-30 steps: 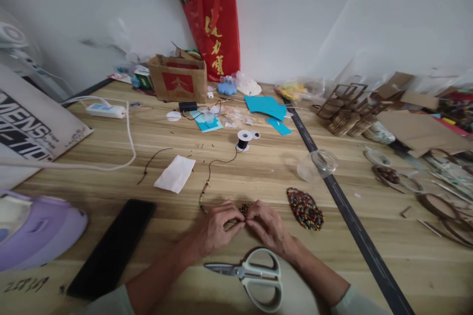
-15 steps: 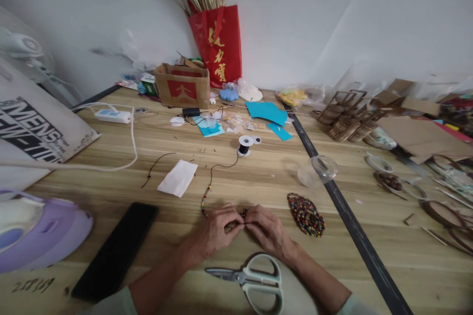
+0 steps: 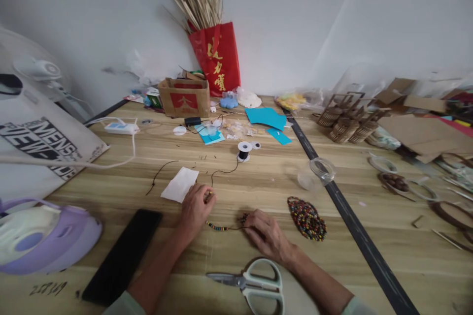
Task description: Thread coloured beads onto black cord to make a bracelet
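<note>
My left hand (image 3: 197, 204) is closed on part of a beaded cord (image 3: 217, 227), beside a white paper (image 3: 180, 184). The cord's bare end runs right to my right hand (image 3: 266, 234), whose fingers are pinched on it. Small dark beads (image 3: 243, 218) show at those fingertips. Beyond my hands stands a spool of black cord (image 3: 243, 151), its thread trailing toward my left hand. A coiled heap of multicoloured beads (image 3: 307, 218) lies to the right. Scissors (image 3: 246, 280) with pale green handles rest in front of my right hand.
A black phone (image 3: 122, 256) and a purple and white appliance (image 3: 48, 236) are at the left. Blue sheets (image 3: 266, 116), a cardboard box (image 3: 185, 98) and a red bag (image 3: 218, 59) stand at the back. Clear tape rolls (image 3: 322, 170) and small woven baskets (image 3: 345, 128) are on the right.
My left hand has moved left and away from my right hand, along the beaded cord. A stretch of cord now shows between them. The camera view has shifted slightly.
</note>
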### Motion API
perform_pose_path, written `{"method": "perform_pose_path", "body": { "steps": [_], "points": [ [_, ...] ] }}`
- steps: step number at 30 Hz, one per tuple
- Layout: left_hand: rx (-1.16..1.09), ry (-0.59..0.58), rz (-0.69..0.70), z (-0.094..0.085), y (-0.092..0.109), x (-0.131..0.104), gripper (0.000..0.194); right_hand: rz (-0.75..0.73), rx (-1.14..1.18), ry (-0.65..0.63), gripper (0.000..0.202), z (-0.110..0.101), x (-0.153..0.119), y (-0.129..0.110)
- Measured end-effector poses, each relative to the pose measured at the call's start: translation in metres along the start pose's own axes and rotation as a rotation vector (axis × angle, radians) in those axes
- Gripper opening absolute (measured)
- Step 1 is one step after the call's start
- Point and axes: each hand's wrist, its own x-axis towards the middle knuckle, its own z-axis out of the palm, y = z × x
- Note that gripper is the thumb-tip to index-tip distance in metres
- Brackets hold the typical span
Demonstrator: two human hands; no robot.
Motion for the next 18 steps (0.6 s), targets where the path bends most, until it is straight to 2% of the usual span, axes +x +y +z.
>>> {"method": "perform_pose_path", "body": {
  "steps": [6,14,18],
  "points": [
    [0.244,-0.063,-0.016,0.0036,0.0004,-0.0017,0.008,-0.002,-0.018,-0.014,0.011,0.0004,-0.0018,0.0005],
    [0.270,-0.056,0.002,0.0036,-0.0011,0.0000,0.006,-0.030,-0.039,-0.010,0.008,0.0002,-0.0015,-0.0016],
    [0.194,-0.040,0.008,0.0037,-0.0019,0.0015,0.008,-0.042,-0.047,0.000,0.007,-0.0009,-0.0010,-0.0029]
  ]
}}
